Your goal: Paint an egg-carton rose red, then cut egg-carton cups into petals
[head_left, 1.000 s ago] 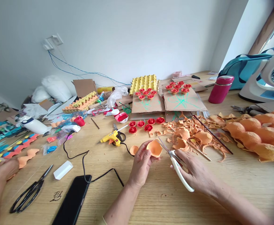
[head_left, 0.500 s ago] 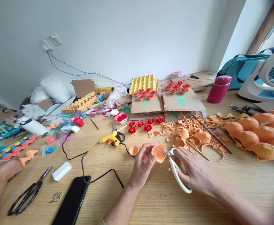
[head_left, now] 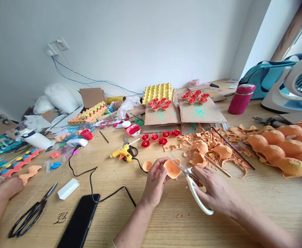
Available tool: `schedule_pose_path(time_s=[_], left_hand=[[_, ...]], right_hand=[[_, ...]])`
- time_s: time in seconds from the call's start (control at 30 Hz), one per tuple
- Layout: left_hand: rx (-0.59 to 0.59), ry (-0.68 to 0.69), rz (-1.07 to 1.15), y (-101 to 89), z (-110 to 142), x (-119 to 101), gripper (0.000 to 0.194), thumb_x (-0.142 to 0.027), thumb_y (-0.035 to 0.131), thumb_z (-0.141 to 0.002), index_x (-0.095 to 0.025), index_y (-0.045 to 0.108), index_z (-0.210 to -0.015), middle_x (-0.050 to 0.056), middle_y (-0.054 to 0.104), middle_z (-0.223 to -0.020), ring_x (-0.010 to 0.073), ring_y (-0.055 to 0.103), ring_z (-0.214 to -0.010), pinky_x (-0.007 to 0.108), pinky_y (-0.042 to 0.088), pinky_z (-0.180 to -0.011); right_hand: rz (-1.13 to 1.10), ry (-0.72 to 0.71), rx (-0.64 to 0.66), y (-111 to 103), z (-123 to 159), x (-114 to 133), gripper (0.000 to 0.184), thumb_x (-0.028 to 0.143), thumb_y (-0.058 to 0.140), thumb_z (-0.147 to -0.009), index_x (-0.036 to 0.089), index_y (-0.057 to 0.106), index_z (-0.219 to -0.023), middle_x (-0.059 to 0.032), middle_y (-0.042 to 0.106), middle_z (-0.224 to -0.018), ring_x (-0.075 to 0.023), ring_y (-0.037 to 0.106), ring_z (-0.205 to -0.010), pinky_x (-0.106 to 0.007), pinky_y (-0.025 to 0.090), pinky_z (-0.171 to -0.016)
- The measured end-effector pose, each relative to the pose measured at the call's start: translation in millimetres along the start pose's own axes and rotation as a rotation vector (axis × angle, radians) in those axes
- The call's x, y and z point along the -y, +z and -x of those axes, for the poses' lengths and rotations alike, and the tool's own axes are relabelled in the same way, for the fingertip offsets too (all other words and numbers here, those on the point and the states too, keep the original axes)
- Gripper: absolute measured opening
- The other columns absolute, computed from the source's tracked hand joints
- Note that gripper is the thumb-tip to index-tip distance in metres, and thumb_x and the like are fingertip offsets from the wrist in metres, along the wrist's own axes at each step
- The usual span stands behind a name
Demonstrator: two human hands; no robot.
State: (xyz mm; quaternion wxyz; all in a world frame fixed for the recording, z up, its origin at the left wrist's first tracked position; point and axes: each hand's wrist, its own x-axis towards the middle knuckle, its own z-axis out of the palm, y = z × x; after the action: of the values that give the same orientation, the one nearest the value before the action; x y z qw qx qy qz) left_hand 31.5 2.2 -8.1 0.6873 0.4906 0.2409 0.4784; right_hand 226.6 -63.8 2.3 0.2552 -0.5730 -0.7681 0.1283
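Between its thumb and fingers, my left hand (head_left: 154, 182) pinches an orange egg-carton cup (head_left: 172, 168) with its hollow side turned to me. My right hand (head_left: 214, 189) is closed round the white handles of a pair of scissors (head_left: 199, 198). The parted blades reach over the cup's right rim. A smaller orange cup (head_left: 147, 166) rests on the table just left of the held one. Beyond my hands lie several red paper roses (head_left: 162, 141) and a yellow glue gun (head_left: 122, 152).
Orange carton scraps (head_left: 218, 148) pile up right of centre, beside an orange egg tray (head_left: 282, 144). At left lie black scissors (head_left: 34, 210) and a phone (head_left: 80, 220). Another person's hand (head_left: 7, 189) rests at the left edge. A pink flask (head_left: 241, 99) stands at back right.
My left hand has turned the cup so its hollow faces me more and shifted it slightly left. The scissors stay at its rim, their blades a little further apart.
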Motion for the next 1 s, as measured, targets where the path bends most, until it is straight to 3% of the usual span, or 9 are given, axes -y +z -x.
schedule_pose_path(time_s=[0.23, 0.37, 0.5, 0.63, 1.0], left_hand=[[-0.018, -0.017, 0.044, 5.0, -2.0, -5.6, 0.038, -0.048, 0.064, -0.088, -0.018, 0.063, -0.110, 0.008, 0.070, -0.103, 0.0122, 0.060, -0.066, 0.030, 0.053, -0.069], [-0.008, 0.017, 0.016, 5.4, -2.0, -5.6, 0.046, -0.049, 0.071, -0.083, -0.020, 0.059, -0.116, 0.009, 0.066, -0.112, 0.0160, 0.062, -0.082, 0.029, 0.053, -0.071], [0.017, 0.103, -0.104, 6.8, -0.6, -4.8, 0.055, -0.036, 0.082, -0.074, -0.023, 0.052, -0.118, 0.009, 0.063, -0.117, 0.0216, 0.064, -0.100, 0.031, 0.054, -0.082], [0.027, 0.163, -0.182, 6.2, 0.1, -3.8, 0.041, -0.029, 0.076, -0.081, -0.023, 0.052, -0.114, 0.007, 0.065, -0.114, 0.0210, 0.065, -0.104, 0.032, 0.053, -0.089], [0.117, 0.168, -0.182, 3.7, 2.3, -1.0, 0.040, -0.023, 0.078, -0.080, -0.022, 0.055, -0.113, 0.008, 0.066, -0.115, 0.0207, 0.066, -0.108, 0.032, 0.053, -0.094]], right_hand=[[0.004, 0.019, -0.014, -1.4, 0.2, 4.1, 0.028, 0.039, 0.048, -0.095, 0.023, 0.044, -0.072, -0.0005, 0.056, -0.066, -0.0153, 0.049, -0.061, -0.029, 0.034, -0.059], [0.012, 0.053, -0.004, -1.2, 0.0, 6.1, 0.032, 0.043, 0.043, -0.097, 0.023, 0.043, -0.072, -0.0007, 0.056, -0.065, -0.0157, 0.050, -0.060, -0.030, 0.034, -0.059], [0.016, 0.074, 0.011, 0.4, -0.3, 5.7, 0.032, 0.043, 0.042, -0.098, 0.023, 0.041, -0.073, -0.0004, 0.055, -0.066, -0.0163, 0.050, -0.061, -0.030, 0.034, -0.059], [0.032, 0.068, 0.014, 2.8, -1.3, 4.0, 0.029, 0.039, 0.044, -0.097, 0.023, 0.040, -0.074, 0.0004, 0.054, -0.067, -0.0164, 0.050, -0.063, -0.030, 0.034, -0.061], [0.024, 0.022, -0.045, 2.4, -1.1, 3.7, 0.017, 0.033, 0.050, -0.094, 0.022, 0.044, -0.082, -0.0010, 0.056, -0.077, -0.0177, 0.050, -0.071, -0.032, 0.037, -0.071]])
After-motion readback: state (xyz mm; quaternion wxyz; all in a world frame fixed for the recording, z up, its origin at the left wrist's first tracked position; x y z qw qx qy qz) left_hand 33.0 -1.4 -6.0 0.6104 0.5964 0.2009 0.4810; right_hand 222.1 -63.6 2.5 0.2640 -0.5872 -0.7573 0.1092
